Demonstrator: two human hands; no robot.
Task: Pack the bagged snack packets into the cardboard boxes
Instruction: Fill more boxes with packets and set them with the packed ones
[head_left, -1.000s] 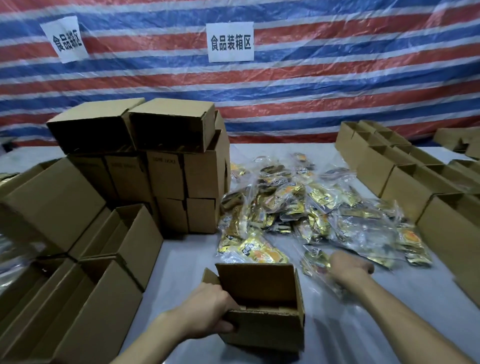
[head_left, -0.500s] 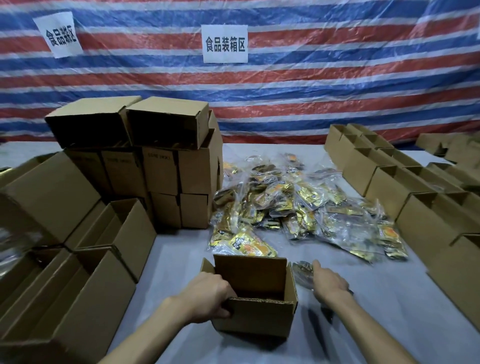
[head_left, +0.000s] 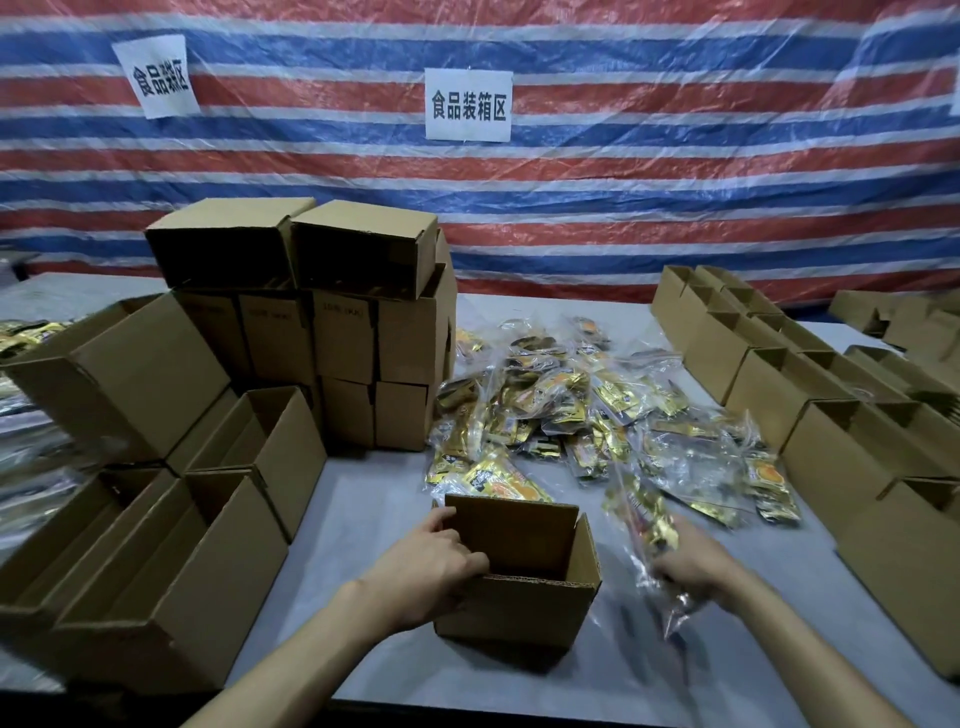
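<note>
Cardboard, brown and corrugated, makes up the small open-topped box (head_left: 511, 610) that the left hand (head_left: 434, 569) grips at its near left corner, fingers hooked over the rim. The box stands upright on the grey table (head_left: 363, 525), its flaps raised.

Just to the right of the box, the right hand (head_left: 696, 569) is curled round a clear plastic bag (head_left: 641, 525) of gold and orange snack packets. This bag is lifted off the table and tilted, its upper end leaning away from the person, and it is beside the box's right wall, not inside it. It is blurred, so the number of packets in it cannot be told.

Beyond both hands, mid-table, lies a loose heap of bagged packets (head_left: 587, 415), clear bags of the same gold sachets lying over one another.

To the left of the heap rises a stack of brown boxes (head_left: 358, 343), the top two lying on their sides. Nearer on the left sit several open brown cartons (head_left: 171, 566), close together. Along the right side a row of open cartons (head_left: 821, 410) runs from the near edge towards the back.

Behind the table hangs a red, white and blue striped tarpaulin (head_left: 649, 187) bearing two white paper signs (head_left: 469, 105) printed with black characters.
</note>
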